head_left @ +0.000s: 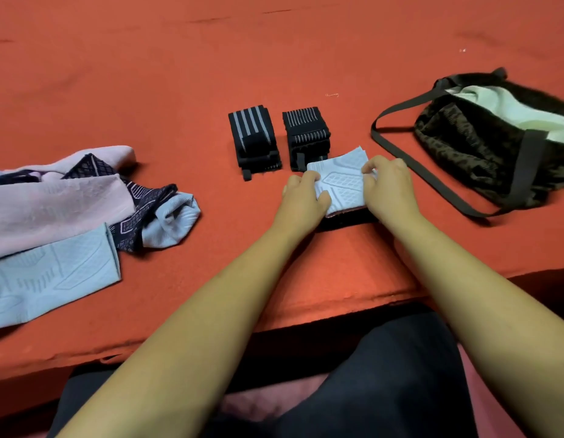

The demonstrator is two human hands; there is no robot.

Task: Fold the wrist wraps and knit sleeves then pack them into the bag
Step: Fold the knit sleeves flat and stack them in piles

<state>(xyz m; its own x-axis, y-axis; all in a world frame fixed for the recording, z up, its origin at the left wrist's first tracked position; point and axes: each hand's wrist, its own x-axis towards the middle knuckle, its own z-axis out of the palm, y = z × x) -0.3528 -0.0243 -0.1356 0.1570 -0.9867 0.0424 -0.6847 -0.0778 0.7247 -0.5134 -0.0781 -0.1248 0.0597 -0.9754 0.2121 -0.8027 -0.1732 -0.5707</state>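
A folded light blue knit sleeve (pixel 344 181) lies on a small stack with a pink layer and a dark one beneath. My left hand (pixel 306 197) pinches its left edge and my right hand (pixel 388 184) pinches its right edge. Just behind stand two folded black wrist wraps, one with wide grey stripes (pixel 254 137) and one with thin stripes (pixel 306 134). At the left lies a pile of unfolded knit sleeves (pixel 69 210) in pink, light blue and dark patterned fabric. The dark patterned bag (pixel 483 147) sits open at the right, pale lining showing.
Everything rests on a red cloth-covered surface (pixel 211 67) whose front edge runs just above my lap. The bag's long strap (pixel 410 162) loops across the cloth between the bag and my right hand.
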